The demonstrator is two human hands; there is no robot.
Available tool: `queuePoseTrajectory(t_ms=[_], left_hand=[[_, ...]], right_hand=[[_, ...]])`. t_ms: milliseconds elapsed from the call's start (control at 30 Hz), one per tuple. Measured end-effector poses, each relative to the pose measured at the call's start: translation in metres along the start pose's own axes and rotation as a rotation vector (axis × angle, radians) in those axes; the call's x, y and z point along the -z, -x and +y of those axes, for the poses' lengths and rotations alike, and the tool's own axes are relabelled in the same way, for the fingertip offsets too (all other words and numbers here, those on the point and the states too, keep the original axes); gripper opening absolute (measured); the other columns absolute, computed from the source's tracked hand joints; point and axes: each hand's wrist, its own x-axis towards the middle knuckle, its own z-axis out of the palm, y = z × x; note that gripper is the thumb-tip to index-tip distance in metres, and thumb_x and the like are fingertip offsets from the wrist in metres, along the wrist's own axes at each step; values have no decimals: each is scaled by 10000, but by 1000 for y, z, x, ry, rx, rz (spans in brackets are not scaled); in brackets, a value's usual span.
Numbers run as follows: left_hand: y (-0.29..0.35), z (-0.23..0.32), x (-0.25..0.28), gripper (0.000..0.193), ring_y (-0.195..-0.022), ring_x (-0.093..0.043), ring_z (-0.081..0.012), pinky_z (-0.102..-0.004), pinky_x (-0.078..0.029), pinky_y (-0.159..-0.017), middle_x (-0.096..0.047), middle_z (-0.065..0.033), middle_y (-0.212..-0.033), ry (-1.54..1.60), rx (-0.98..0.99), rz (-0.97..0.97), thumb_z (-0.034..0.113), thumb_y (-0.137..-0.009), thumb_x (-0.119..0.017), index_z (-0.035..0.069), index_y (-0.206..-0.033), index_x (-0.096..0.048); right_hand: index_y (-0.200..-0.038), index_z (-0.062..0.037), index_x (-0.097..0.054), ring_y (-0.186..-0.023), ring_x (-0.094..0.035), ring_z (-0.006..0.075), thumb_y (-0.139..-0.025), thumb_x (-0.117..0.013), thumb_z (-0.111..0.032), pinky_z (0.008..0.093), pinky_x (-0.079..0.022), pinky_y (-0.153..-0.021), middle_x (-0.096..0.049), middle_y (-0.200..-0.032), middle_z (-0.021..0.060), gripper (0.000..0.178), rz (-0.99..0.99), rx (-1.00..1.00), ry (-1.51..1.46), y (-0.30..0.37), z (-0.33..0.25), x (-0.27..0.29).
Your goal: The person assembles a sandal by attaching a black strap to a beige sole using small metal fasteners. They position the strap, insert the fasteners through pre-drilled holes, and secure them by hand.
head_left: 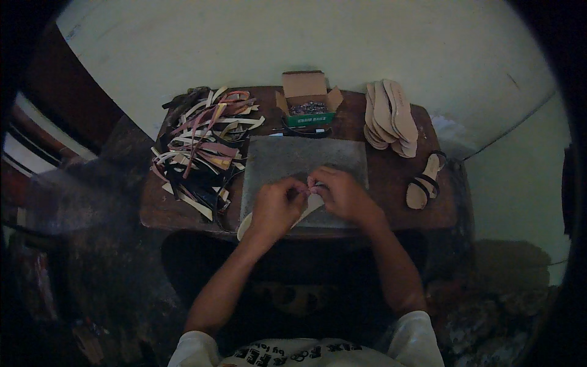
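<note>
My left hand (276,202) and my right hand (343,194) meet over a grey mat (306,150) on the table. Their fingertips pinch together, closed, around something small that I cannot make out. Under them lies a pale sandal sole (315,203), slanting across the mat's front edge; my left hand and wrist hide its middle. Past the mat stands an open cardboard box (306,85) with a green front, full of small metal pieces (308,108).
A tangled heap of cut straps (205,144) covers the left of the wooden table (391,183). Stacked tan soles (391,116) lie at the back right, with a dark-strapped sandal (423,186) nearer. A thin dark tool (299,133) rests before the box. A wall rises behind.
</note>
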Motion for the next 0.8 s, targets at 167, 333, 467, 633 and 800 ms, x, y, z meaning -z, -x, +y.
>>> queuePoseTrajectory(t_ms=[167, 333, 467, 633, 800], left_hand=[[1, -2, 0, 159, -665, -693, -168, -320, -527, -639, -737, -135, -775, 42, 19, 10, 123, -874, -779, -5, -957, -733], [0, -3, 2, 181, -649, -672, -144, -311, -524, -632, -730, -102, -787, 124, 89, -29, 121, -881, -766, 3, -1013, -726], [-3, -11, -3, 185, -646, -655, -129, -303, -514, -617, -724, -84, -791, 126, 38, -13, 136, -888, -765, 8, -1014, -721], [-11, 4, 1, 212, -697, -652, -108, -292, -510, -634, -716, -70, -785, 130, 119, -58, 179, -904, -776, 5, -1011, -721], [-28, -4, -8, 192, -716, -720, -218, -336, -545, -678, -751, -146, -840, 190, 32, -15, 181, -900, -772, 12, -984, -735]], right_hand=[[-977, -17, -621, -955, -652, 400, -835, -680, -9, 454, -510, -849, -673, -952, 178, 154, 27, 2, -67, -3, 0, 1], [-975, -22, -647, -948, -669, 389, -835, -698, -17, 447, -518, -854, -691, -942, 171, 149, -7, 38, -28, -3, 1, 5], [-976, -18, -668, -929, -686, 342, -827, -731, -25, 412, -521, -841, -699, -939, 149, 162, -28, -1, -53, -3, 1, 11], [-995, -19, -689, -899, -691, 295, -832, -762, -45, 377, -520, -824, -711, -946, 129, 181, 66, -21, -107, -3, 2, 22], [-1045, -21, -685, -882, -676, 181, -828, -810, -80, 334, -516, -822, -717, -963, 70, 257, 300, -81, -167, -6, 19, 15]])
